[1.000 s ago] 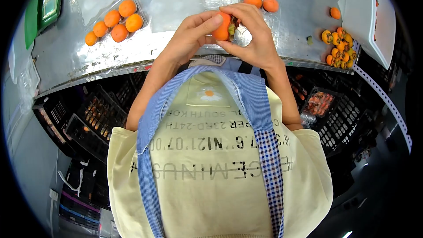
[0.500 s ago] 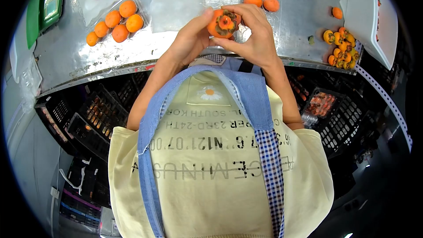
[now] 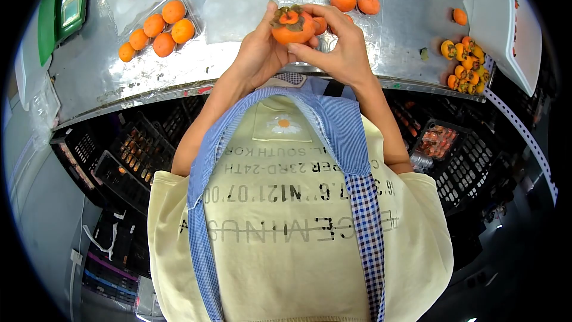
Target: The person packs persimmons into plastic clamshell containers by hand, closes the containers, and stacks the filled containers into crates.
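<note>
An orange persimmon [image 3: 292, 31] with a brown-green leafy calyx is held above the metal table, its calyx tilted up and away from me. My left hand [image 3: 256, 50] cups it from the left, thumb along its side. From the right, my right hand [image 3: 342, 45] closes round it, with the thumb low and the index finger near the top. Another persimmon [image 3: 320, 25] shows partly between my right fingers; whether it is held or lies behind, I cannot tell. Just beyond is a clear plastic tray [image 3: 372, 27] with persimmons [image 3: 368, 4] in its far part.
Several persimmons [image 3: 164, 45] sit grouped at the left, by clear packaging. A green scale [image 3: 72, 0] stands far left. At the right are a pile of small yellow-orange persimmons [image 3: 466, 65] and a white bin [image 3: 506, 30]. Black crates [image 3: 462, 170] lie below the table edge.
The held persimmon has turned and shifted slightly left: its calyx faced me before and now points up and away. Both hands stay around it.
</note>
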`<action>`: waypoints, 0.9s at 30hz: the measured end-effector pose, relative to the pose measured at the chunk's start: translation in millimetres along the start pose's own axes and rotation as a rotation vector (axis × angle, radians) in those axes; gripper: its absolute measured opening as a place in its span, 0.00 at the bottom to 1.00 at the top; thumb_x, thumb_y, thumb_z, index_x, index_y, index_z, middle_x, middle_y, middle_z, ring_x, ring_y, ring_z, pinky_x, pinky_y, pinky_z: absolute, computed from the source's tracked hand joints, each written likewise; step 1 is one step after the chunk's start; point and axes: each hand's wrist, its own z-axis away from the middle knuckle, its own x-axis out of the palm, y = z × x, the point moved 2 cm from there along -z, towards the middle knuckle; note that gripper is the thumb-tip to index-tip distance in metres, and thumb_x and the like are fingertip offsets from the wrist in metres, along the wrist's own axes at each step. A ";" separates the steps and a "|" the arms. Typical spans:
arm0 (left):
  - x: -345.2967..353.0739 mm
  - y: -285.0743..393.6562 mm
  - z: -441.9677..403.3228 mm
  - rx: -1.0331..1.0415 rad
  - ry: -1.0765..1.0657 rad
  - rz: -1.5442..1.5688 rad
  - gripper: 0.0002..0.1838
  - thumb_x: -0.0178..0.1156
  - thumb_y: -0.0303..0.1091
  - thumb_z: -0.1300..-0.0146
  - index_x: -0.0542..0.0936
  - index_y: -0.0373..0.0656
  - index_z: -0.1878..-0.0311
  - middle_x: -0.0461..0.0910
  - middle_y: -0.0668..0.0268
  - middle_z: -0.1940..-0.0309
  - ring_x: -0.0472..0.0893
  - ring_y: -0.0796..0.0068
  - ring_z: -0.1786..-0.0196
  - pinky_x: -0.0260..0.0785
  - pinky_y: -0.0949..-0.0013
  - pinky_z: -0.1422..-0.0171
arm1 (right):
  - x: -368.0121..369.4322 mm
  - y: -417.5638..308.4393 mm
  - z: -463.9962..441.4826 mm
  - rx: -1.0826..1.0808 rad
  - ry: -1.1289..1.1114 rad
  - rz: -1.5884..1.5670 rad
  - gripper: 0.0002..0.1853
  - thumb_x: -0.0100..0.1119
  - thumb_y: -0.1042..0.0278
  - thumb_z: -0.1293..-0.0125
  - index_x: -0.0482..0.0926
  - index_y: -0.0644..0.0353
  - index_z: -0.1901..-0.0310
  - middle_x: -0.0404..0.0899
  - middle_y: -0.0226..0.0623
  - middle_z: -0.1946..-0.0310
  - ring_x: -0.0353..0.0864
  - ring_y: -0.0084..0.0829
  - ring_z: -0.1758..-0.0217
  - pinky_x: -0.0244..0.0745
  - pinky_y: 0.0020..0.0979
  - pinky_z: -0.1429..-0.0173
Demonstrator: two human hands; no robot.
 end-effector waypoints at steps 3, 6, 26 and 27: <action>14.8 2.3 2.1 -0.065 0.143 -0.119 0.40 0.23 0.64 0.31 0.71 0.37 0.43 0.78 0.57 0.59 0.77 0.71 0.61 0.71 0.67 0.54 | -9.2 10.4 3.1 0.055 0.106 -0.178 0.28 0.72 0.62 0.54 0.76 0.65 0.51 0.80 0.39 0.61 0.78 0.30 0.56 0.73 0.30 0.51; -1.3 -1.0 1.5 -0.058 0.040 -0.232 0.42 0.26 0.68 0.34 0.70 0.39 0.41 0.79 0.59 0.56 0.78 0.72 0.59 0.70 0.69 0.53 | -60.9 47.8 6.7 0.092 0.377 -0.308 0.21 0.67 0.66 0.46 0.77 0.67 0.52 0.80 0.36 0.59 0.79 0.27 0.58 0.73 0.28 0.48; -7.7 4.2 1.5 0.031 0.159 -0.215 0.25 0.48 0.48 0.32 0.71 0.36 0.43 0.78 0.64 0.58 0.76 0.76 0.58 0.69 0.72 0.51 | -138.6 96.5 -15.5 0.131 0.008 0.534 0.27 0.65 0.48 0.46 0.77 0.56 0.47 0.81 0.37 0.54 0.80 0.33 0.56 0.73 0.31 0.51; -8.6 3.1 1.7 0.030 0.161 -0.218 0.25 0.48 0.48 0.32 0.71 0.36 0.43 0.78 0.64 0.58 0.76 0.76 0.58 0.69 0.72 0.51 | -124.5 98.5 -14.9 0.099 -0.002 0.614 0.26 0.65 0.49 0.46 0.78 0.55 0.49 0.81 0.36 0.54 0.80 0.34 0.56 0.74 0.31 0.53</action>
